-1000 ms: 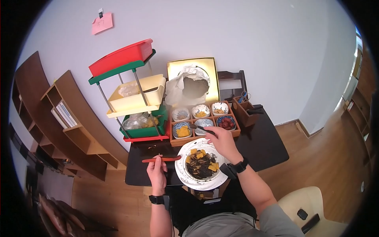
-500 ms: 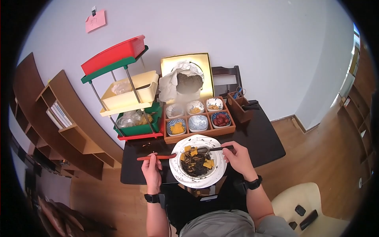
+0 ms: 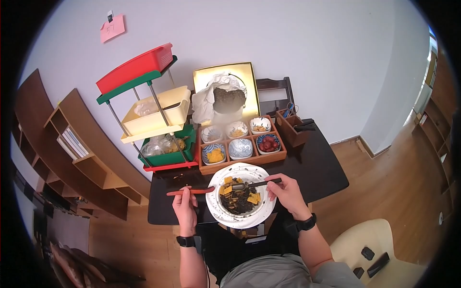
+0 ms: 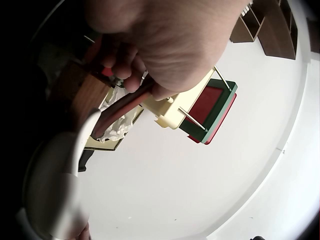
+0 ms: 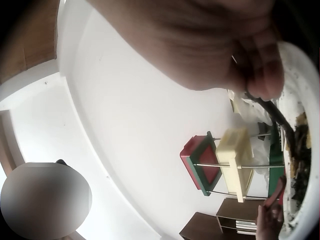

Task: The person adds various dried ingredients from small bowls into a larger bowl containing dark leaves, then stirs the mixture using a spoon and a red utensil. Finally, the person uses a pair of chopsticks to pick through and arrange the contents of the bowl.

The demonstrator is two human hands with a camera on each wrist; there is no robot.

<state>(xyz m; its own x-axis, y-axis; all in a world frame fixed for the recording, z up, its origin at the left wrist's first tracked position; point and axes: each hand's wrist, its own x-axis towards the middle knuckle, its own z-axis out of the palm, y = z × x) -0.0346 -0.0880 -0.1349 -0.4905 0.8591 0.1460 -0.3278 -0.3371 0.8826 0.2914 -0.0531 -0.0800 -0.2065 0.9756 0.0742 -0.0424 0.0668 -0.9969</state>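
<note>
My left hand [image 3: 184, 207] grips a slim reddish-brown wooden stick [image 3: 198, 191], its far end at the left rim of a white plate [image 3: 211, 211]. In the left wrist view the stick [image 4: 122, 107] juts out below the curled fingers. My right hand [image 3: 289, 194] pinches the handle of a dark spoon [image 3: 259, 184]. The spoon's head is over a white bowl on the plate, among dark shredded leaves [image 3: 235, 205], brown strips and yellow pieces [image 3: 254, 198]. The right wrist view shows the spoon [image 5: 275, 114] slanting down to these leaves.
Behind the plate stands a wooden divided box [image 3: 225, 167] with small bowls of yellow pieces, red fruits and other bits. A tiered rack [image 3: 161, 126] rises at left, a gold box [image 3: 253, 86] with paper at the back. A wooden holder [image 3: 293, 132] with scissors stands right.
My right hand has come down from the front middle bowl of the divided box to the plate, bringing the spoon over the leaves. The left hand keeps its grip with little movement.
</note>
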